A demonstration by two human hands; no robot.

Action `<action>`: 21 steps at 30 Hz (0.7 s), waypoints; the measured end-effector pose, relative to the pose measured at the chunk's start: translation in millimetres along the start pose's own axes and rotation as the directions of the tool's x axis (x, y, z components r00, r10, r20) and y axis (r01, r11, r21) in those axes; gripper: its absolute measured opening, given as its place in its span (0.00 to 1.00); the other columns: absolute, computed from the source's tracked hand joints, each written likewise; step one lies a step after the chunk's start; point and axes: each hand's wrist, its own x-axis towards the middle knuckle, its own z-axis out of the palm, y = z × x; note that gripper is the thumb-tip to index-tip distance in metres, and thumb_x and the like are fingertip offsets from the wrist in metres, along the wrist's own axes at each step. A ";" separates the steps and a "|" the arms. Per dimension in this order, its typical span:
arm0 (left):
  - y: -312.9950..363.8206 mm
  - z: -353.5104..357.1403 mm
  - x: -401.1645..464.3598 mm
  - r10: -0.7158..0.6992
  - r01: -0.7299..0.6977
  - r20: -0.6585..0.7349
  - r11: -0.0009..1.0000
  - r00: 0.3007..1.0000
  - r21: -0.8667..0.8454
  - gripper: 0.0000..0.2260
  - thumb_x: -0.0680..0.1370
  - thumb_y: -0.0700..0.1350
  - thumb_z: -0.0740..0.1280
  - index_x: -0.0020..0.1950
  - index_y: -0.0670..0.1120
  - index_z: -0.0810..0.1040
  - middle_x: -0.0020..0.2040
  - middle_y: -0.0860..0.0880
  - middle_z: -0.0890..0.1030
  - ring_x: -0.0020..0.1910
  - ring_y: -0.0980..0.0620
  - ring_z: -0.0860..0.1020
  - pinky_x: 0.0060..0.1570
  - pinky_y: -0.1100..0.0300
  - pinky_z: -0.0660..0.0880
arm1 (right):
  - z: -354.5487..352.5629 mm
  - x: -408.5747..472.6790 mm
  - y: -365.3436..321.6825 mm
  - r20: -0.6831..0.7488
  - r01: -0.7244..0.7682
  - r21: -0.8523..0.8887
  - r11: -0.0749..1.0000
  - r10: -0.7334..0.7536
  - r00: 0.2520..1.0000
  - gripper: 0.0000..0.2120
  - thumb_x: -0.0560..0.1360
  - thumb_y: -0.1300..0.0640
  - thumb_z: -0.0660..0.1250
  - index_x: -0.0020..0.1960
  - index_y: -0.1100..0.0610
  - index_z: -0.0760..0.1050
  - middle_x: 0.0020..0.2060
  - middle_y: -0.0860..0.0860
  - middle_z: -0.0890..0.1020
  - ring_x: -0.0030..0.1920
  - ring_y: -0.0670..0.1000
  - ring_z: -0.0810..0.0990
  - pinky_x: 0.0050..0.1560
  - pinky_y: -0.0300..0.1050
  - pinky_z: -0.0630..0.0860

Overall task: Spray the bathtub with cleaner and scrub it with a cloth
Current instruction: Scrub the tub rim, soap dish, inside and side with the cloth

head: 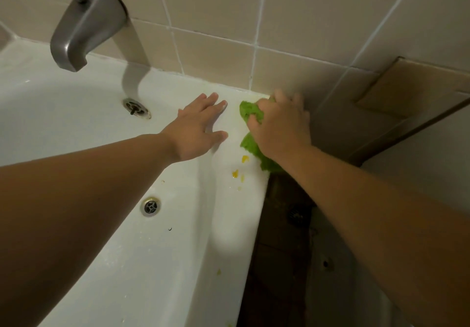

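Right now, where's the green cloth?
In the head view, the green cloth is bunched under the right hand on the bathtub rim's far right corner by the tiled wall, beside the flat left hand.

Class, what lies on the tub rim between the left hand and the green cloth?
Head view: only bare white tub rim separates the left hand from the green cloth.

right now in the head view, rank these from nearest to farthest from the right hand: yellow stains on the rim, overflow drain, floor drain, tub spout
1. Yellow stains, on the tub rim just below the right hand.
2. Overflow drain, on the tub's end wall, beyond the left hand.
3. Floor drain, in the tub bottom, lower left.
4. Tub spout, up on the tiled wall, far left.

Items 2 and 3 are close to call.
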 end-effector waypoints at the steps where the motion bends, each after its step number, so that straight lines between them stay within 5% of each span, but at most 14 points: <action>1: 0.0 0.1 -0.1 -0.003 0.003 -0.002 1.000 1.000 0.001 0.31 0.83 0.57 0.64 0.84 0.57 0.54 0.84 0.58 0.47 0.82 0.58 0.41 0.81 0.42 0.45 | -0.7 -15.0 -0.4 0.003 0.050 -0.008 0.999 -0.050 0.999 0.12 0.81 0.44 0.57 0.49 0.51 0.73 0.49 0.50 0.70 0.55 0.55 0.71 0.55 0.56 0.75; 5: 0.5 0.4 0.2 -0.004 0.005 -0.008 1.000 1.000 0.010 0.32 0.83 0.57 0.64 0.84 0.57 0.54 0.84 0.58 0.47 0.82 0.58 0.41 0.81 0.44 0.45 | -0.2 -36.0 15.5 -0.014 0.113 0.013 0.993 -0.113 0.993 0.16 0.80 0.44 0.58 0.57 0.52 0.78 0.54 0.51 0.73 0.55 0.54 0.69 0.52 0.52 0.73; 10: -0.4 -0.3 0.8 -0.002 0.002 0.010 1.000 1.000 0.015 0.32 0.83 0.57 0.63 0.83 0.58 0.53 0.84 0.59 0.46 0.82 0.59 0.40 0.81 0.42 0.44 | 3.0 6.5 1.3 -0.035 0.007 -0.011 1.000 -0.007 0.999 0.13 0.80 0.45 0.59 0.51 0.53 0.77 0.48 0.49 0.67 0.52 0.55 0.67 0.50 0.53 0.69; 15: -1.1 -1.9 1.1 0.004 -0.004 0.015 1.000 1.000 0.014 0.31 0.83 0.58 0.64 0.83 0.59 0.54 0.84 0.59 0.46 0.81 0.60 0.40 0.80 0.41 0.44 | 1.9 -52.4 18.6 -0.045 0.147 0.045 0.988 -0.145 0.988 0.17 0.80 0.43 0.59 0.58 0.51 0.79 0.54 0.51 0.74 0.54 0.54 0.69 0.51 0.49 0.71; 21: -1.3 -1.4 2.2 0.002 -0.002 0.019 1.000 1.000 0.021 0.31 0.83 0.58 0.64 0.83 0.61 0.54 0.84 0.60 0.46 0.81 0.61 0.39 0.80 0.40 0.42 | 1.4 12.5 3.4 -0.022 -0.020 -0.008 1.000 0.019 1.000 0.15 0.80 0.44 0.59 0.53 0.53 0.78 0.49 0.51 0.68 0.55 0.57 0.69 0.54 0.55 0.72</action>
